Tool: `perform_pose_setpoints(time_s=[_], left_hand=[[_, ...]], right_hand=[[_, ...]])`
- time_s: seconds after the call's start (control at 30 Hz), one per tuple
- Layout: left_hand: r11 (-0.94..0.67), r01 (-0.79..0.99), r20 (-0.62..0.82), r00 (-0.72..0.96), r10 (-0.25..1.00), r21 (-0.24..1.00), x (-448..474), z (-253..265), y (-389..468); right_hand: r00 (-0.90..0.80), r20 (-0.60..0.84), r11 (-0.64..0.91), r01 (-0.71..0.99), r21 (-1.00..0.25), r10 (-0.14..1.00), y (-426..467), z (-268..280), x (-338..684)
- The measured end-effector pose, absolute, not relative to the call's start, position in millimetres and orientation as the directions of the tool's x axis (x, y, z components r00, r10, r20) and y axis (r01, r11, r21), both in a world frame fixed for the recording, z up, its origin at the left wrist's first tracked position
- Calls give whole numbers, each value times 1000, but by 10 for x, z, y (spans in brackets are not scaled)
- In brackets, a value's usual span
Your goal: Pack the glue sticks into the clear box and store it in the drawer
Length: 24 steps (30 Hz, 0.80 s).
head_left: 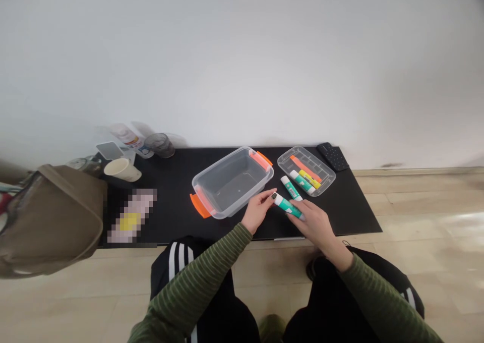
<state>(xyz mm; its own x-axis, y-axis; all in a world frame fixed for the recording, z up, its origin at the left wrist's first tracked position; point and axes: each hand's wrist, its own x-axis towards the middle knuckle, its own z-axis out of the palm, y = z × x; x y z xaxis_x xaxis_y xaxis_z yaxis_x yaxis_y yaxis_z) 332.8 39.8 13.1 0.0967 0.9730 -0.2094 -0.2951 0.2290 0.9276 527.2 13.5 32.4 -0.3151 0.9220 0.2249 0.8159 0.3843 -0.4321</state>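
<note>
A green and white glue stick is held between my hands above the front of the black table. My right hand is closed around its lower end, and the fingertips of my left hand pinch its white cap end. Just behind it lies a second glue stick, beside a clear plastic lid. On the lid rest another glue stick, a yellow stick and a flat orange piece. A clear plastic box with orange clips stands behind my left hand, its inside bare.
A black dotted pouch-like item lies at the table's right back corner. On the left are a paper cup, a dark glass, a white spray-type can and a brown bag. A wall rises behind the table.
</note>
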Motion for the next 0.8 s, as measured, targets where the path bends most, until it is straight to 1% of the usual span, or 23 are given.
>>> perform_pose_setpoints(time_s=[0.1,0.27,0.33,0.4,0.47,0.53,0.57,0.6,0.63,0.67,0.7,0.73,0.8], left_hand=[[188,-240,-168,101,981,953,3319,158,382],[94,-114,-79,134,988,989,3298,187,365],[2,-6,-2,132,991,1000,3290,222,333],[-149,159,130,123,984,976,3283,291,270],[-339,328,310,138,941,882,3259,398,189],[-510,458,492,168,854,728,3183,535,131],[-562,515,566,169,807,647,3113,609,125],[-580,575,623,148,768,578,3017,680,140],[-561,638,659,109,744,527,2893,745,177],[-506,697,676,41,736,508,2744,798,234],[-424,744,669,-40,743,516,2575,835,305],[-327,774,641,-128,757,541,2394,853,385],[-109,786,510,-282,812,608,2035,829,537]], right_hand=[[-319,200,376,789,-485,926,144,316,5289],[-359,23,277,676,-683,933,191,383,5312],[-369,-42,217,630,-746,928,213,416,5310],[-378,-85,160,571,-805,922,231,439,5292],[-399,-116,95,473,-876,909,246,453,5260],[-416,-142,14,350,-937,898,261,456,5222],[-412,-154,-30,293,-956,898,270,453,5205],[-399,-167,-71,246,-967,901,281,448,5191],[-380,-179,-104,209,-972,907,293,440,5180],[-360,-190,-131,181,-975,914,307,430,5174],[-341,-199,-151,161,-975,919,322,419,5171],[-325,-205,-164,148,-975,923,338,407,5170],[-299,-209,-173,143,-974,931,366,389,5170]])
